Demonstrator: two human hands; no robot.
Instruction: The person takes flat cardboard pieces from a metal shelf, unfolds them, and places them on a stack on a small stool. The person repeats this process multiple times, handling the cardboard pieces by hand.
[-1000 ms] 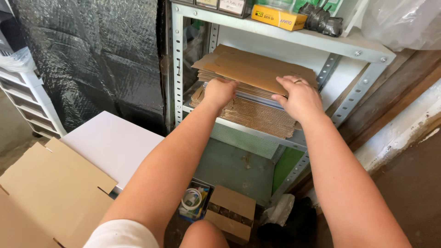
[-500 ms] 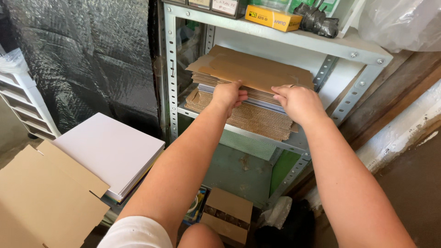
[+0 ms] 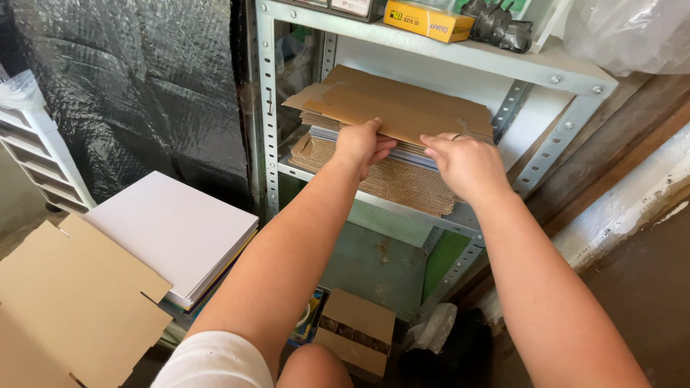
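A stack of flat brown cardboard sheets (image 3: 402, 108) lies on the middle shelf of a grey metal rack (image 3: 460, 215), over thinner bluish-white sheets and corrugated board below. My left hand (image 3: 359, 144) grips the front edge of the stack, fingers tucked under the upper sheets. My right hand (image 3: 463, 162), a ring on one finger, pinches the front edge of the top cardboard a little to the right. Both forearms reach up from the bottom of the view.
A pile of white boards (image 3: 172, 230) and a flattened cardboard box (image 3: 72, 309) lie at the lower left. A small open brown box (image 3: 356, 338) sits on the floor under the rack. A yellow box (image 3: 428, 20) stands on the top shelf. Black plastic sheeting (image 3: 136, 86) hangs behind.
Both hands slid from on top of the cardboard stack down to its front edge and now grip the sheets there. The view has shifted slightly right.
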